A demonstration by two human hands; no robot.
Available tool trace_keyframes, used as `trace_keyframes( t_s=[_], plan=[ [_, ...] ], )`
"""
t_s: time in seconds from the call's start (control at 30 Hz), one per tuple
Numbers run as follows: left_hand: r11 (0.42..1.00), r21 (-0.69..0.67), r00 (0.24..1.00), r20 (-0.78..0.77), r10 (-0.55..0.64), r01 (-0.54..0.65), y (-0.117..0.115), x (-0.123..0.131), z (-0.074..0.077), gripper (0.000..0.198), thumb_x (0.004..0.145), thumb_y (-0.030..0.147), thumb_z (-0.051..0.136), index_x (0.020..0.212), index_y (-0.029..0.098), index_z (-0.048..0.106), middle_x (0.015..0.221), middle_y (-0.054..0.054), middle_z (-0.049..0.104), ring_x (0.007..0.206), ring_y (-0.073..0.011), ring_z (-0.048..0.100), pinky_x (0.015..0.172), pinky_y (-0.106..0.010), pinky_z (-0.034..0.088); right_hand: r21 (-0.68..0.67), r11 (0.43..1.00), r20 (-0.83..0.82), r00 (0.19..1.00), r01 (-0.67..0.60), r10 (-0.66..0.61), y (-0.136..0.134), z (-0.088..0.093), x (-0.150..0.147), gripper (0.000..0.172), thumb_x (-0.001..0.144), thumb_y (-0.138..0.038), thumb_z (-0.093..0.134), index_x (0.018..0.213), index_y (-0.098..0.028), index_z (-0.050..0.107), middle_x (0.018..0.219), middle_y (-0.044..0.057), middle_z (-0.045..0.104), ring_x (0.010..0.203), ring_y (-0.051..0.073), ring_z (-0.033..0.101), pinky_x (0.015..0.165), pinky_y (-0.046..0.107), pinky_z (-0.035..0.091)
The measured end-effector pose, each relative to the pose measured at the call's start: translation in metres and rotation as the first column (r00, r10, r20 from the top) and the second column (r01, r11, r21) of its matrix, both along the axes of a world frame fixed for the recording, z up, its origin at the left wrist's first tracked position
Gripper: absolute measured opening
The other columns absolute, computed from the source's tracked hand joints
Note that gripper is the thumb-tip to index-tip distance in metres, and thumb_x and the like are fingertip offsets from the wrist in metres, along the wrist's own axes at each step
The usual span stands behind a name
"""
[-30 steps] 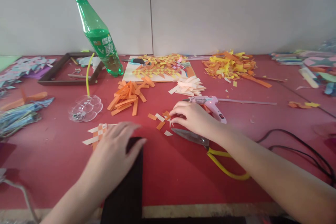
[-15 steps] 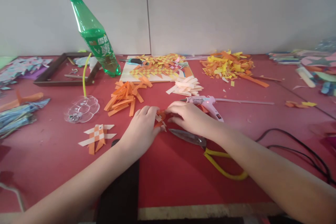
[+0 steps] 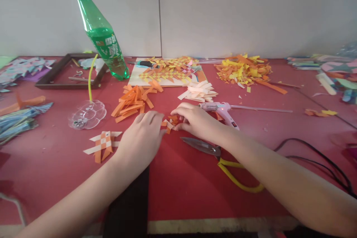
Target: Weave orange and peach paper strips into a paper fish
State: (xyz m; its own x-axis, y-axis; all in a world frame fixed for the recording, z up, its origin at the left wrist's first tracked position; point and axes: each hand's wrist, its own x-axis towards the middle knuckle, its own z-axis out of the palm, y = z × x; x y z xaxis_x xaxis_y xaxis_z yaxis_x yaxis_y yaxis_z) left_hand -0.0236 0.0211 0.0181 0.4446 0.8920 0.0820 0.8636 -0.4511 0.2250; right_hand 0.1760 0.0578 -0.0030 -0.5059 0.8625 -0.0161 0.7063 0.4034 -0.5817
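Small orange and white paper scraps (image 3: 169, 125) lie on the red table between my hands. My left hand (image 3: 145, 134) is at their left edge, fingers curled, its fingertips beside an orange piece. My right hand (image 3: 195, 119) reaches the scraps from the right with thumb and fingers bent around them; what its fingertips pinch is too small to tell. A woven orange and white paper fish (image 3: 104, 143) lies left of my left hand. Scissors with yellow handles (image 3: 237, 178) lie below my right wrist. Behind that hand is a pink glue gun (image 3: 223, 111).
Orange strips (image 3: 132, 104) and pale strips (image 3: 199, 91) lie behind my hands. Farther back are a green bottle (image 3: 104, 42), a dark frame (image 3: 67, 86) and a yellow-orange paper pile (image 3: 242, 70). A clear flower-shaped dish (image 3: 89, 115) stands left; a black cable (image 3: 312, 150) runs right.
My left hand has drawn slightly left and its fingers have moved off the paper pieces, so more of them show. My right hand has shifted slightly left and up. The view has moved slightly.
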Motion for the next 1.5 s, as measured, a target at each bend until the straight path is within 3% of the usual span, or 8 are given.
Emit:
trace_keyframes(
  t_s=[0.07,0.23,0.5,0.7,0.83,1.0,1.17,1.5],
  plan=[
    [0.999,0.026,0.992,-0.120,-0.026,0.029,-0.010,-0.001,-0.001,0.028,0.090,0.024,0.060,0.112,0.007,0.066,0.114,-0.017,0.067,0.105,-0.0340,0.062,0.090,-0.047,0.053,0.005,1.000,0.002,1.000,0.027,-0.027,-0.001,-0.001,-0.002,0.035,0.083,-0.016,0.068,0.119,-0.019,0.064,0.117,0.008,0.064,0.084,0.014,0.064,0.076,0.028,0.050],
    [0.995,0.065,0.986,-0.151,-0.069,0.080,-0.027,0.002,-0.016,0.047,0.090,0.040,0.060,0.122,0.005,0.063,0.128,-0.019,0.063,0.116,-0.0352,0.057,0.099,-0.048,0.050,0.012,0.998,0.020,0.998,0.064,-0.064,-0.005,0.002,-0.008,0.039,0.086,-0.013,0.064,0.124,-0.017,0.063,0.119,0.011,0.068,0.083,0.017,0.067,0.082,0.032,0.052],
    [0.993,0.035,0.993,-0.040,-0.113,0.114,-0.026,0.007,-0.022,0.042,0.092,0.042,0.056,0.113,0.008,0.069,0.128,-0.016,0.064,0.119,-0.0360,0.052,0.103,-0.051,0.047,0.033,0.999,-0.011,0.999,-0.041,0.041,-0.012,-0.001,-0.007,0.046,0.089,-0.012,0.060,0.135,-0.015,0.057,0.120,0.012,0.067,0.110,0.021,0.061,0.097,0.035,0.048],
    [0.992,0.023,0.987,0.096,-0.128,0.126,-0.022,0.007,-0.023,0.033,0.095,0.032,0.051,0.109,0.009,0.071,0.120,-0.014,0.070,0.110,-0.0337,0.059,0.099,-0.051,0.050,0.090,0.987,-0.049,0.990,-0.130,0.135,-0.007,-0.004,-0.008,0.033,0.088,-0.007,0.060,0.117,-0.018,0.070,0.106,0.009,0.070,0.101,0.019,0.063,0.091,0.034,0.050],
    [0.998,-0.054,0.944,0.330,0.001,0.018,-0.017,0.004,-0.023,0.031,0.096,0.030,0.046,0.104,0.017,0.073,0.111,-0.009,0.075,0.107,-0.0269,0.066,0.095,-0.042,0.053,0.106,0.984,-0.067,0.987,-0.140,0.147,-0.004,-0.006,-0.009,0.019,0.090,-0.013,0.060,0.100,-0.017,0.075,0.101,0.008,0.071,0.095,0.019,0.064,0.087,0.033,0.050],
    [0.985,-0.117,0.859,0.484,0.166,-0.124,-0.008,-0.006,-0.017,0.026,0.094,0.033,0.049,0.096,0.021,0.072,0.107,-0.005,0.075,0.101,-0.0220,0.069,0.092,-0.034,0.053,0.135,0.979,-0.091,0.982,-0.151,0.164,0.001,-0.010,-0.009,0.020,0.088,-0.006,0.057,0.088,-0.014,0.075,0.095,0.009,0.072,0.088,0.018,0.065,0.083,0.031,0.050],
    [0.948,-0.216,0.781,0.540,0.314,-0.232,-0.002,-0.013,-0.014,0.027,0.093,0.037,0.050,0.094,0.021,0.071,0.100,-0.003,0.076,0.098,-0.0205,0.069,0.085,-0.028,0.052,0.165,0.980,-0.093,0.987,-0.112,0.129,0.001,-0.014,-0.011,0.024,0.090,-0.005,0.050,0.087,-0.015,0.073,0.095,0.010,0.071,0.092,0.020,0.063,0.085,0.033,0.048],
    [0.921,-0.317,0.749,0.549,0.371,-0.224,-0.001,-0.013,-0.015,0.028,0.091,0.040,0.052,0.093,0.023,0.075,0.099,-0.001,0.077,0.099,-0.0219,0.069,0.086,-0.029,0.051,0.108,0.983,-0.034,0.988,-0.147,0.152,0.014,-0.006,-0.018,0.024,0.084,-0.002,0.054,0.090,-0.015,0.074,0.090,0.007,0.071,0.079,0.015,0.064,0.074,0.027,0.046]
  ],
)
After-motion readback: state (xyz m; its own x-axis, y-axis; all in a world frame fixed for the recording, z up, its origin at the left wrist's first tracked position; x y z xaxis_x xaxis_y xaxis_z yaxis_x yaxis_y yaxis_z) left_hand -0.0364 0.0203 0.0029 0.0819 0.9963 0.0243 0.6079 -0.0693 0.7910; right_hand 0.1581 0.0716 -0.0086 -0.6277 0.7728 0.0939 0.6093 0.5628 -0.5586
